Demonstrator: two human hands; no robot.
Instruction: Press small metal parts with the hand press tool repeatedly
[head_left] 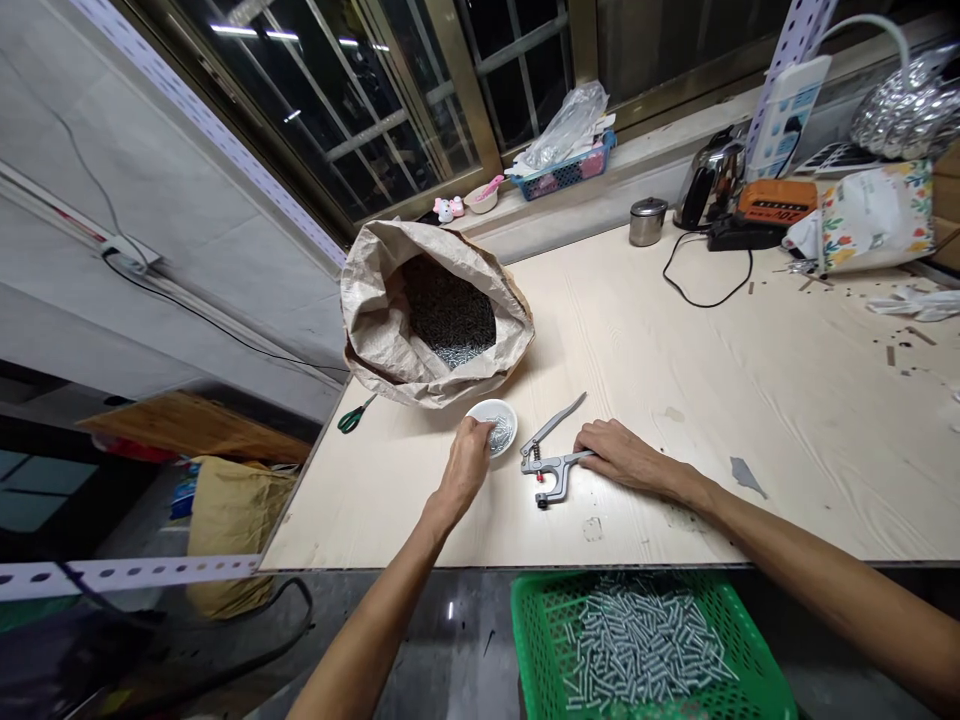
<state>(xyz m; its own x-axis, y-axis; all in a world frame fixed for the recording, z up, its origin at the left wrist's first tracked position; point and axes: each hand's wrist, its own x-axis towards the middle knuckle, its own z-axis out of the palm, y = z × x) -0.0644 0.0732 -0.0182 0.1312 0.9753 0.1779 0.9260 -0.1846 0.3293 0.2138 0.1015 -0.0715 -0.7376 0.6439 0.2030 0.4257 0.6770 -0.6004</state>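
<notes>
My left hand (pixel 471 458) is at the near left rim of a small white bowl (pixel 513 412), its fingertips closed together over the small silvery metal pins (pixel 499 434) inside. Whether a pin is between those fingertips is hidden. My right hand (pixel 616 452) is wrapped round one handle of grey hand pliers (pixel 556 470), which have a spring and a red-tipped part at the jaw. The pliers' other handle points up and away, so they are spread. Behind the bowl stands an open paper sack (pixel 375 330) with dark and silvery small pieces inside.
A green basket (pixel 531 640) heaped with silvery metal pieces sits below the table's front edge. Green-handled scissors (pixel 352 416) lie at the left edge. Along the back are a metal canister (pixel 647 222), a kettle (pixel 709 180), an orange box (pixel 776 200) and a blue basket (pixel 566 175).
</notes>
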